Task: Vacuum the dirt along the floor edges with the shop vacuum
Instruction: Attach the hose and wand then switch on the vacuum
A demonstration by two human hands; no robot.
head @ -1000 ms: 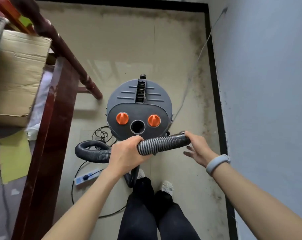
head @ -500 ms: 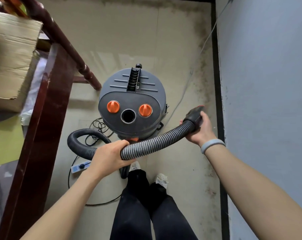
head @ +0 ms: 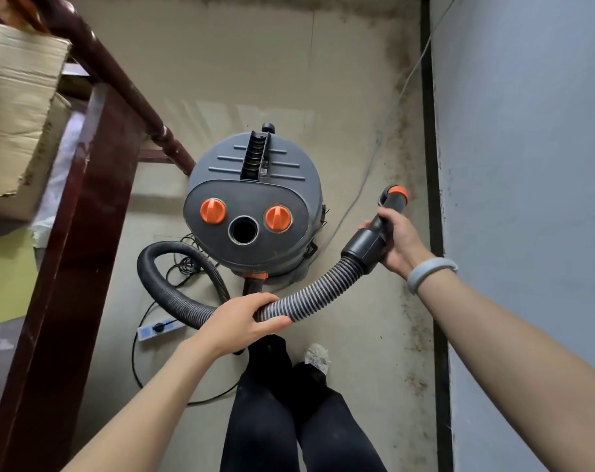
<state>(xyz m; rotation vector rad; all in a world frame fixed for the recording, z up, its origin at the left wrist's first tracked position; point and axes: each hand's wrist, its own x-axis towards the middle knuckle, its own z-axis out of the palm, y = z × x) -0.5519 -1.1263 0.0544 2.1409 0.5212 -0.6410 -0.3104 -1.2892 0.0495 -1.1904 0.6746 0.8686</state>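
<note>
A grey round shop vacuum (head: 255, 185) with two orange knobs and an open port stands on the floor ahead of my feet. Its ribbed hose (head: 316, 294) loops out to the left and back across in front of me. My left hand (head: 241, 321) grips the hose at its middle. My right hand (head: 396, 241) holds the black handle end (head: 371, 243), whose orange-ringed tip (head: 396, 195) points up toward the wall. Dark dirt (head: 403, 107) lines the floor edge beside the black baseboard (head: 432, 165).
A grey wall (head: 528, 165) runs along the right. A dark wooden frame (head: 81, 212) with a cardboard box (head: 16, 110) on it stands at the left. A white power strip (head: 158, 328) and black cord (head: 136, 362) lie on the floor beside my legs (head: 289, 420).
My right hand has taken the hose's handle end and pulled it right and up toward the wall. More hose has slid through my left hand.
</note>
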